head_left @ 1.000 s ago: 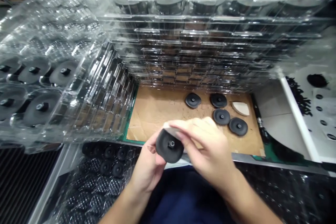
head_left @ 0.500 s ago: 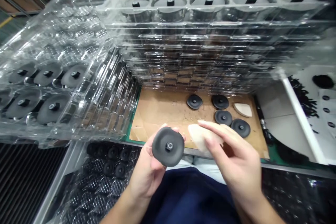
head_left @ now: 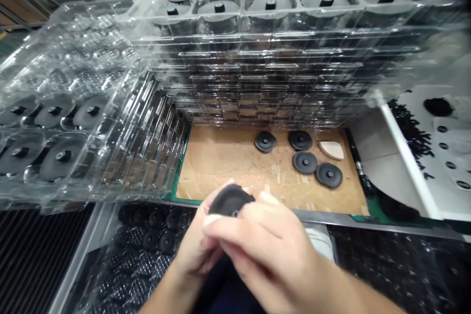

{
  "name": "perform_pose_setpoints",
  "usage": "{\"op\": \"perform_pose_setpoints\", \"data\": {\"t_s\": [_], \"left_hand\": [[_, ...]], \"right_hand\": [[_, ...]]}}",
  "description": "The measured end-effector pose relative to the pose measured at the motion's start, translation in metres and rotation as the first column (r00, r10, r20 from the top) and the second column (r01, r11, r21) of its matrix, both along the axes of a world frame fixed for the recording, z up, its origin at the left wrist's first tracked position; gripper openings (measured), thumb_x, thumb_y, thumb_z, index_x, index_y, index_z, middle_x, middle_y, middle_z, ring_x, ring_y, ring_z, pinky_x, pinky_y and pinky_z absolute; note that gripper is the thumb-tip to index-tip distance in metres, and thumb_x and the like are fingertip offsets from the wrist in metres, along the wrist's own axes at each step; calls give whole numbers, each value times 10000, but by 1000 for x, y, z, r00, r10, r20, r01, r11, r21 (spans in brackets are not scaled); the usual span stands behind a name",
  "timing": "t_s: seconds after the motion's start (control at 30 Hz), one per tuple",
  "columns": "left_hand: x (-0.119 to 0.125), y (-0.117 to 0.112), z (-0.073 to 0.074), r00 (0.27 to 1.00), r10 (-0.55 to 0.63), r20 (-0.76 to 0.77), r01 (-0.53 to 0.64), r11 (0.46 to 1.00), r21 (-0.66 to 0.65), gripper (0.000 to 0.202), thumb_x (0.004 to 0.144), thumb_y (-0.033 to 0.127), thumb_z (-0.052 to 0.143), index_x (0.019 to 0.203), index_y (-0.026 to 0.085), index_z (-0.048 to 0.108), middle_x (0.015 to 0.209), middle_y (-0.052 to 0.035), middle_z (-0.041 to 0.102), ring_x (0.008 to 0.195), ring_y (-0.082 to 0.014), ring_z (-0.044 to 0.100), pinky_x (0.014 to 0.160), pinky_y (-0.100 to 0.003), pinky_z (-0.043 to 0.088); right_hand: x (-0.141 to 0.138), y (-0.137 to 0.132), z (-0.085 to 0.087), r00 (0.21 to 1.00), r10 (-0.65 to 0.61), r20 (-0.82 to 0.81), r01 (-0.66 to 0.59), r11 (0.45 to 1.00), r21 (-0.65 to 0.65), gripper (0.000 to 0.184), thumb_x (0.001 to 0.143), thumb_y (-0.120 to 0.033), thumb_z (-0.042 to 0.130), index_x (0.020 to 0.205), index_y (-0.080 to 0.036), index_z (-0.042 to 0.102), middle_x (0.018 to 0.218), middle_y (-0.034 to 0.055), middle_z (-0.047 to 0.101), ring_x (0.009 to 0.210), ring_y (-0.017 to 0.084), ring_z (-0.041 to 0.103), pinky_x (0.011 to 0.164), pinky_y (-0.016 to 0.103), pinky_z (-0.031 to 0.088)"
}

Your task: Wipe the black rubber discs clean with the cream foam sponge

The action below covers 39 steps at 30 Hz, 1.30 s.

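Note:
In my left hand is a round black dished disc with a small central stub, gripped at its edge and tilted. My right hand is closed and pressed up to the disc's near right side, covering part of its face. A pale cream pad shows only as a sliver above the right knuckles; the fingers hide the remainder. Beyond my hands, on a cardboard sheet, several similar black discs lie beside a second cream wedge-shaped pad.
Tall stacks of clear plastic trays rise behind the cardboard and at the left, with black discs in their top pockets. A white-edged bin stands right. Below left sits another tray of discs.
My right hand has moved left with the cream pad, from beside the disc onto it. The disc has tilted in my left hand. The view has shifted slightly.

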State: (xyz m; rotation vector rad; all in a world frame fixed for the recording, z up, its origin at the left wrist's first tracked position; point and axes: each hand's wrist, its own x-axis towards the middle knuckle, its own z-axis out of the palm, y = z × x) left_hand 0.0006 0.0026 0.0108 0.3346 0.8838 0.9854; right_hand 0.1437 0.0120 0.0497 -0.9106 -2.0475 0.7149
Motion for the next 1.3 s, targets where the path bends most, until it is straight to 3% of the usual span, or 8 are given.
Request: {"op": "perform_pose_setpoints", "data": {"t_s": [0.33, 0.47, 0.63, 0.77, 1.03, 1.13, 1.23, 1.3], "left_hand": [[-1, 6, -9, 967, -89, 241, 69, 993, 92, 525, 560, 390, 815, 1033, 199, 688, 1074, -27, 717, 909, -161, 679, 845, -224, 513], [-8, 5, -11, 959, -34, 283, 31, 999, 12, 613, 564, 406, 809, 1130, 242, 640, 1156, -48, 695, 897, -192, 701, 845, -251, 527], [-17, 3, -21, 942, 51, 330, -49, 999, -16, 554, 573, 376, 806, 1087, 226, 666, 1111, -37, 713, 958, -216, 687, 876, -274, 526], [-23, 5, -24, 913, 57, 403, -50, 998, -29, 523, 599, 404, 780, 1078, 225, 670, 1072, -33, 720, 954, -230, 689, 849, -298, 548], [-32, 6, -35, 951, -33, 308, -28, 982, 189, 544, 786, 578, 512, 1227, 265, 572, 1058, -42, 698, 861, -197, 710, 750, -278, 574], [-37, 4, -46, 966, 82, -245, 79, 809, 583, 710, 752, 418, 670, 1380, 386, 341, 1192, -52, 614, 991, -214, 657, 892, -366, 525], [-42, 4, -55, 705, 333, -626, 392, 552, 736, 1075, 680, 232, 763, 1449, 386, 27, 1228, -102, 570, 1108, -251, 583, 958, -448, 474], [-45, 4, -57, 617, 397, -679, 492, 478, 727, 1145, 684, 213, 758, 1450, 329, -86, 1196, -143, 570, 1092, -261, 589, 920, -454, 499]], "right_hand": [[19, 27, -19, 978, -197, 60, 196, 980, 29, 286, 918, -111, 428, 1039, -213, 667, 786, 17, 672, 706, 152, 559, 692, 308, 384], [17, 46, -77, 958, -287, -11, 267, 904, -335, 237, 924, -258, 476, 1078, -234, 654, 968, 26, 684, 863, 156, 622, 751, 269, 481], [18, 36, -147, 945, -306, 113, 326, 872, -366, 274, 880, -297, 489, 1077, -220, 664, 1016, 86, 624, 759, 177, 625, 701, 330, 529], [21, 21, -138, 912, -376, 163, 410, 854, -320, 355, 897, -268, 450, 1216, -159, 562, 1259, 175, 472, 620, 123, 574, 630, 331, 530], [13, -2, -124, 950, -218, 226, 278, 919, -281, 231, 900, -196, 469, 1052, -250, 634, 956, 26, 689, 887, 189, 641, 778, 324, 501], [12, -8, -124, 932, -258, 255, 321, 913, -252, 274, 900, -185, 475, 1143, -244, 588, 930, 37, 689, 831, 199, 631, 740, 342, 484], [12, -9, -107, 922, -303, 242, 352, 916, -193, 407, 902, -153, 479, 1299, -239, 464, 923, 47, 662, 786, 184, 595, 722, 331, 466], [13, -6, -92, 945, -240, 222, 268, 958, -104, 496, 889, -118, 503, 1356, -253, 403, 952, 48, 646, 778, 173, 567, 736, 330, 445]]}}
